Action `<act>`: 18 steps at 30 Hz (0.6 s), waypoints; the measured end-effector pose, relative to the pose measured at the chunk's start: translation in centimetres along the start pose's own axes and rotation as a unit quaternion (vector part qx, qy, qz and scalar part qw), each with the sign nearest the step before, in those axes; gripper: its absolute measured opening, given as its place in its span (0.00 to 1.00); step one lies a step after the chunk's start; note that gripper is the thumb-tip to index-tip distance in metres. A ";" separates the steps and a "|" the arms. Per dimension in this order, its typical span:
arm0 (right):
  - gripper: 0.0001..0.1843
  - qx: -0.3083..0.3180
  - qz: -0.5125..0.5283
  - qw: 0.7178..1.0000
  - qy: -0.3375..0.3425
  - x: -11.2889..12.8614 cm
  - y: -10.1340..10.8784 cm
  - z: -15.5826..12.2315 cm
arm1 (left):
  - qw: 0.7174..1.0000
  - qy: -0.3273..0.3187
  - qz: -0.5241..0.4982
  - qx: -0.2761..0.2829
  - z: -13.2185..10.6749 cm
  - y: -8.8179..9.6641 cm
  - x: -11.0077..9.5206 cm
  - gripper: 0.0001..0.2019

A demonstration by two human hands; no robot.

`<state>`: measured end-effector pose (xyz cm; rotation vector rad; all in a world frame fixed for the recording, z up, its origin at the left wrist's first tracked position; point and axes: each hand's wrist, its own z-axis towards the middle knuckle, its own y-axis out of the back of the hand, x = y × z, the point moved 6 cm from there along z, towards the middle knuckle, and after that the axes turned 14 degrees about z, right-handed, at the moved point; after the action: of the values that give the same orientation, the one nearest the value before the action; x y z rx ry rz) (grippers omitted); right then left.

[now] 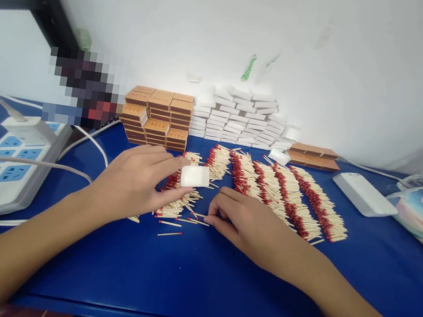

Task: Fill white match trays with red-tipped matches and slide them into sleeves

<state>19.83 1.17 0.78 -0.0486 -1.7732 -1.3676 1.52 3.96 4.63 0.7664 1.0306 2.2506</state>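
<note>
My left hand (134,181) pinches a small white matchbox tray (195,175) between thumb and fingers, held just above a loose pile of red-tipped matches (178,204) on the blue table (193,277). My right hand (249,222) rests palm down beside it, its fingertips curled and pressed onto a few matches lying at the pile's right edge. Long rows of matches (289,194) stretch behind the right hand.
Stacked orange matchbox sleeves (158,116) and a heap of white inner trays (241,118) stand against the wall. More orange sleeves (313,157) lie flat at the right. A power strip (4,164) with cables is at the left; a white device (363,193) at the right.
</note>
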 end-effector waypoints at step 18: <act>0.07 0.026 -0.082 0.996 -0.011 0.2 -1.0 0.0 | 1.000 -0.009 0.005 -0.001 -0.2 -0.4 0.1 0.20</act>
<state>19.21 0.68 0.14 0.1142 -1.8645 -1.4401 1.43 4.15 4.30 0.7910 1.0184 2.2486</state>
